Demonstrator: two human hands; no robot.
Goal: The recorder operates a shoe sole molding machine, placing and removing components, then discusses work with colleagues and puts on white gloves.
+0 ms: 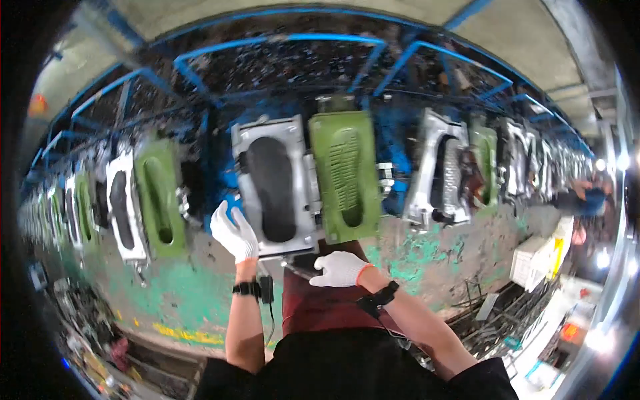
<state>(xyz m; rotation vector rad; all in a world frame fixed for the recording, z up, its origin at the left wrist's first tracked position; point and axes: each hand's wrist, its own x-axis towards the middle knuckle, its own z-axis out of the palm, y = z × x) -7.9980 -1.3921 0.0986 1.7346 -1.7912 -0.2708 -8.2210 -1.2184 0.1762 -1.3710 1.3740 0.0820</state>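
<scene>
- Your left hand [236, 235] is gloved in white, its thumb and fingers spread wide; it is beside the lower left edge of the silver mould [298, 153], and you cannot tell whether it touches.
- Your right hand [340, 269], gloved too, has its fingers curled by a thin metal bar [300, 269] below the mould; whether they close on it, you cannot tell.
- Well left of your left hand, another silver mould half stands beside a green plate [180, 230] with a long hollow.
- Between and above your hands, the silver mould carries a dark sole-shaped form [272, 193].
- Just above your right hand, a green plate with a ribbed, foot-shaped hollow stands against that mould's right side.
- Farther right, a silver mould frame [425, 167] bears a ribbed silvery piece [452, 173].
- Below the moulds, the floor [410, 260] shows worn green paint; above your hands runs a blue metal frame [287, 38].
- Far right of your right hand are a white box [529, 263] and another person [583, 201].
</scene>
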